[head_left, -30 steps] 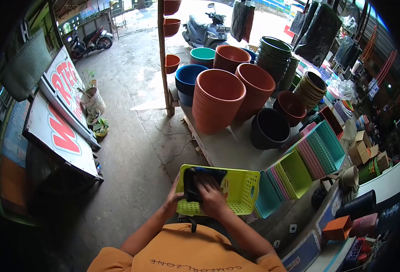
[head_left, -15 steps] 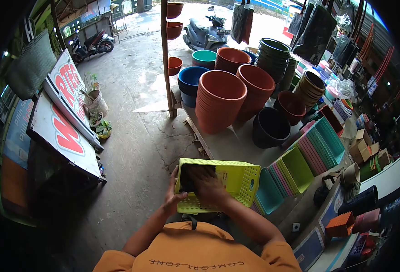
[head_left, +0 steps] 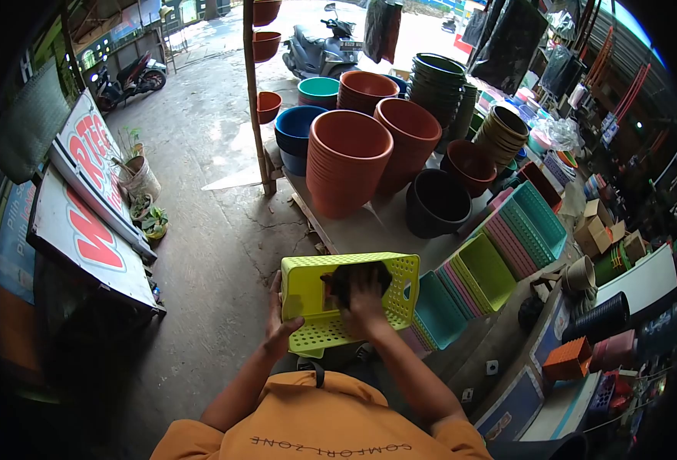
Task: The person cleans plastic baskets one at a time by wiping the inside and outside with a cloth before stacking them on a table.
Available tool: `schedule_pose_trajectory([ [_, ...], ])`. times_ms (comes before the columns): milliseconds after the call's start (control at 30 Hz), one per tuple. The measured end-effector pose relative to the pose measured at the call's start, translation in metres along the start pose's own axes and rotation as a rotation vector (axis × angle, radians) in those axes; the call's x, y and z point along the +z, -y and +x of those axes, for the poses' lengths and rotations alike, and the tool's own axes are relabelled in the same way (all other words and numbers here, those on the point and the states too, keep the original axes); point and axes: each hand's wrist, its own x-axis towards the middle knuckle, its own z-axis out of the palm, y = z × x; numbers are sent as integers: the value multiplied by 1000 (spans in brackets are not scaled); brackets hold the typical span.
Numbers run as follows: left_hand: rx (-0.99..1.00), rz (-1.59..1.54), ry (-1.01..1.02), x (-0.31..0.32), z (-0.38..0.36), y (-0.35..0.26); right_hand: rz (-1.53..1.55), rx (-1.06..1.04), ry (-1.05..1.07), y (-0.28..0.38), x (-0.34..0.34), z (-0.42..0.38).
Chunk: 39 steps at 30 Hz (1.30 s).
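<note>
A yellow-green plastic basket [head_left: 301, 282] with perforated sides is held tilted in front of my body, its open side facing me. My left hand [head_left: 278, 326] grips its left end, thumb over the near edge. Inside the basket, my right hand [head_left: 364, 307] holds a black cloth [head_left: 344, 282] against the inner surface, right of the middle. Beside the cloth shows a small brownish patch, partly covered by it. A damp-looking darker mark lies on the basket's left inner surface.
Stacked terracotta pots [head_left: 347, 165] and a black pot [head_left: 438, 203] stand on a low platform ahead. To the right are rows of coloured baskets [head_left: 492, 268]. A wooden post [head_left: 255, 115] rises at the platform's corner. White signboards [head_left: 93, 238] lean at left.
My right hand has moved the black cloth from the basket's left end toward its right side. The basket has shifted slightly left in view, with my left hand still gripping it.
</note>
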Motion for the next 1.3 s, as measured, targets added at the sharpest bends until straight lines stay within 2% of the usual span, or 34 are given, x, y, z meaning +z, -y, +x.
schedule_pose_trajectory([
  [33,-22,9,14,3,0,2,0,12,0,14,-3,-4],
  [100,-38,-44,38,13,2,4,50,-286,170,51,-30,-12],
  [133,-49,-94,51,15,2,3,53,-279,169,55,-37,-14],
  [200,-52,-102,52,12,2,-1,121,-441,340,60,-46,-14],
  [333,-52,-93,20,-8,3,-17,-63,-391,433,11,-81,-12],
  [400,-43,-47,14,-17,5,-19,166,-157,203,-19,-68,-14],
  [500,-15,-22,2,-12,4,-11,27,-199,189,10,-59,-24],
  [567,5,-39,4,-3,7,-10,369,-469,262,41,-39,-30],
  [633,-51,-72,85,6,9,-17,386,-527,342,81,-61,-39],
  [667,-45,-56,120,3,9,-17,390,-516,338,77,-62,-38],
  [733,-45,-80,93,-3,8,-11,335,-255,570,58,-68,-34],
  [767,-32,-102,61,-6,9,-12,337,-255,570,50,-80,-32],
  [833,-39,-102,42,-13,13,-21,120,67,622,36,-107,-30],
  [967,-17,-70,7,-15,12,-12,71,99,508,3,-87,-36],
  [1033,8,-78,14,-10,13,-16,-95,-9,314,5,-57,-43],
  [1067,33,-91,20,-7,15,-17,-93,-3,310,9,-50,-43],
  [1167,90,-92,1,-1,16,-12,20,-34,270,32,-39,-40],
  [1233,120,-43,-3,8,16,-10,271,-98,367,57,-39,-35],
  [1267,151,5,-7,14,16,-8,272,-97,364,66,-32,-33],
  [1300,152,5,-4,17,16,-4,616,-49,418,72,-23,-31],
])
